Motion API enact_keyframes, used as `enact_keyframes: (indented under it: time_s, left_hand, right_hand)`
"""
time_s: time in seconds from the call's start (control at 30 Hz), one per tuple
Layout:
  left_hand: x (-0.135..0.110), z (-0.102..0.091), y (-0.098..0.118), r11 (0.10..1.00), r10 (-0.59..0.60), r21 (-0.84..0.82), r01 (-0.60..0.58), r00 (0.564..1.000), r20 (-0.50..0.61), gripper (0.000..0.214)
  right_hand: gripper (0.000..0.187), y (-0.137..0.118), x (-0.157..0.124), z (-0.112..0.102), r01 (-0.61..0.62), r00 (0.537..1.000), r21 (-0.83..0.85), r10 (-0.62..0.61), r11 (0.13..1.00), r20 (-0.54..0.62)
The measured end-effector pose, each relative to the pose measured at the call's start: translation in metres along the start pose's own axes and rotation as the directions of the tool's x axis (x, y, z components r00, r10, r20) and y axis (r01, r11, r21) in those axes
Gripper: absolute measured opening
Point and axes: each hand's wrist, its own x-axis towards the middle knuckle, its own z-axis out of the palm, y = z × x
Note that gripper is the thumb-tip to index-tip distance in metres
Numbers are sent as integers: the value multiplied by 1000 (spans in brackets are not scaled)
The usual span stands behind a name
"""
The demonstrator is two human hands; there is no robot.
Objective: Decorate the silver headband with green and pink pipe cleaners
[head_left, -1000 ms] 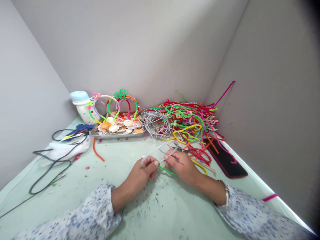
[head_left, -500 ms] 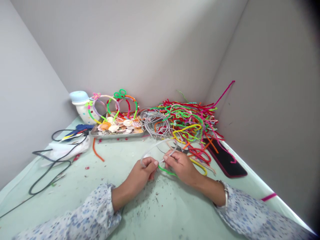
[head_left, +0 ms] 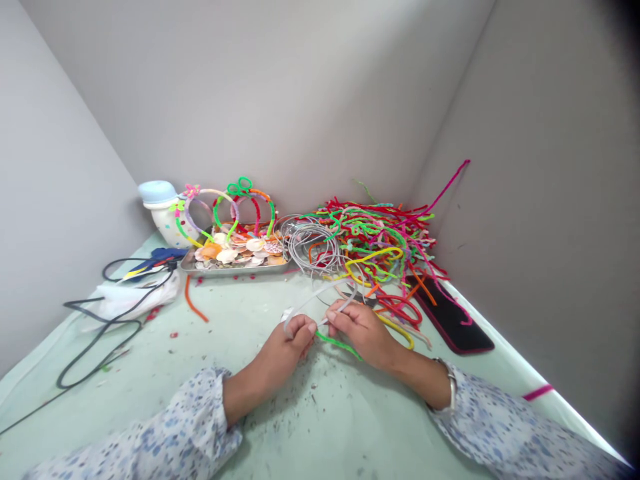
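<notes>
A pale, thin plastic headband (head_left: 311, 297) arches up and away between my hands. Its one side is pinched by my left hand (head_left: 283, 347), thumb against the curled fingers. My right hand (head_left: 364, 335) is closed on the other side, with its thumb and forefinger near the left fingertips. From between the fingertips a green pipe cleaner (head_left: 341, 343) runs down to the right, its free end below my right hand. How its other end meets the headband is hidden by the fingers.
Beyond my hands is a metal tray (head_left: 235, 271) of shells, with colourful wrapped headbands (head_left: 273, 217) standing there. Grey wire (head_left: 314, 247) lies beside a heap of pipe cleaners (head_left: 380, 230). A phone (head_left: 463, 327) is at right; a black cable (head_left: 107, 321) and white bottle (head_left: 167, 220) at left.
More of the green pipe cleaner shows, its free end now visible below my right hand. The headband's arch has tilted slightly; both hands stay in nearly the same place.
</notes>
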Motion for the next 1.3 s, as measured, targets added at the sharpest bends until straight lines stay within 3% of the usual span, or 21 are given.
enact_keyframes:
  time_s: [0.4,0.9,1.3]
  left_hand:
    - [3,-1,-6,983,-23,-182,19,1000,-20,35]
    - [3,1,-3,998,-54,-29,53,998,-33,36]
    - [-2,1,2,1000,-18,9,18,1000,19,42]
  right_hand:
    - [29,1,-1,2,-12,999,-52,10,999,-35]
    - [29,-2,-3,3,30,998,-115,-37,993,-55]
    - [31,-5,-5,2,11,1000,-3,-11,1000,2]
